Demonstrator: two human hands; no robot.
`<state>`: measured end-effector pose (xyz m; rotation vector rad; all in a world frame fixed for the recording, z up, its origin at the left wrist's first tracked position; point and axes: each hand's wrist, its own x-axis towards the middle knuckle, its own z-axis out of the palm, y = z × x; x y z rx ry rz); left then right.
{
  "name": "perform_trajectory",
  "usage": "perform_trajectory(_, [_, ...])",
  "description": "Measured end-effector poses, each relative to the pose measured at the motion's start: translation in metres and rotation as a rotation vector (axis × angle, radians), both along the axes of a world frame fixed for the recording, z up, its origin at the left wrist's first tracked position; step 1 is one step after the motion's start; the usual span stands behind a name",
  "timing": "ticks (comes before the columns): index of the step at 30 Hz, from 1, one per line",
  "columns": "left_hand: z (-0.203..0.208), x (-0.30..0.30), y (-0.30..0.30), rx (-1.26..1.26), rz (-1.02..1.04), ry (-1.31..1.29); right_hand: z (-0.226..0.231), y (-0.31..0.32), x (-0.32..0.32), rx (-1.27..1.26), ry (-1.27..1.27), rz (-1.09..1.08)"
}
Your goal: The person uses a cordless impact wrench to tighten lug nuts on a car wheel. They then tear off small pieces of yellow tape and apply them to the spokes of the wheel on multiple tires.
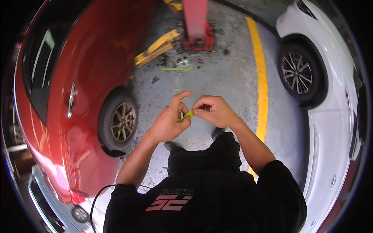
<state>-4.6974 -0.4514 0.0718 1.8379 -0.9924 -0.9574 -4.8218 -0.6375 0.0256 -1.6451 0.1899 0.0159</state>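
Strip of yellow-green material [189, 114] — pinched by right hand [217, 112], eight-o'clock end in curled left hand [168, 122] — red car [100, 42] at nine o'clock, white car [332, 132] at three.

The person wears a black shirt [229, 202] with a short left sleeve [121, 198] and right sleeve [280, 178]; a blocky pale pink emblem [169, 203] is printed on it, small dull lettering [177, 192] beside that; below are black trousers [204, 157] and dark shoes [218, 133]; the left hand [169, 122] and right hand [217, 111] are bare, as are both forearms [254, 145].
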Motion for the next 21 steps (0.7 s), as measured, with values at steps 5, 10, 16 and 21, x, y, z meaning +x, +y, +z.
perform_trajectory(5, [-0.005,-0.045,-0.151,0.026,-0.096,-0.012,0.011,-0.124,-0.079,0.018,0.014,-0.239])
perform_trajectory(10, [-0.002,-0.07,-0.28,-0.038,-0.179,0.013,0.026,-0.223,-0.123,-0.217,-0.06,-0.391])
perform_trajectory(16, [-0.015,-0.043,-0.404,-0.049,-0.26,-0.014,0.026,-0.331,-0.103,-0.232,-0.011,-0.518])
perform_trajectory(21, [-0.022,0.002,-0.534,-0.068,-0.314,-0.073,0.015,-0.45,-0.064,-0.267,-0.034,-0.594])
